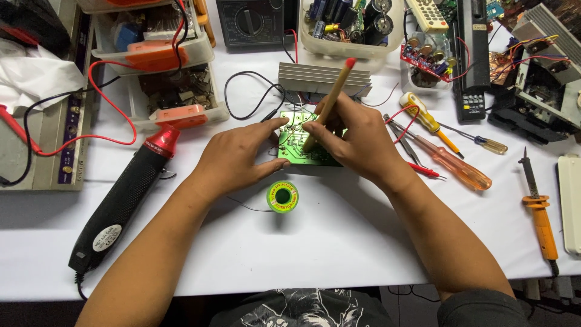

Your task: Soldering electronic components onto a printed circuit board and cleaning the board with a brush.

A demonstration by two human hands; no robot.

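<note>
1. At the far left of the frame a grey box (45, 121) lies under a crumpled white cloth (33, 75), with a red wire (103, 91) looping across the white table (339, 242).
2. A black heat gun (124, 200) with a red nozzle lies slanted at lower left, apart from both hands.
3. Above it, clear parts boxes (163, 66) with orange latches stand stacked at upper left.
4. The left hand (239, 160) rests palm down at centre, fingers spread, the forefinger pressing on the left edge of the green circuit board (302, 142); it clasps nothing.
5. A green spool of solder (282, 197) sits just below the board, near the left thumb, untouched.
6. The circuit board lies at the centre of the frame, between the two hands and partly under the right one, with a ribbed metal heat sink (315, 79) touching its upper edge.
7. The right hand (357, 142) is closed around a tan stick with a red tip (336, 91), held like a pen, its lower end down on the board.
8. To the right lie a yellow screwdriver (426, 118) and an orange screwdriver (454, 163).
9. At far right an orange soldering iron (538, 212) lies alone.
</note>
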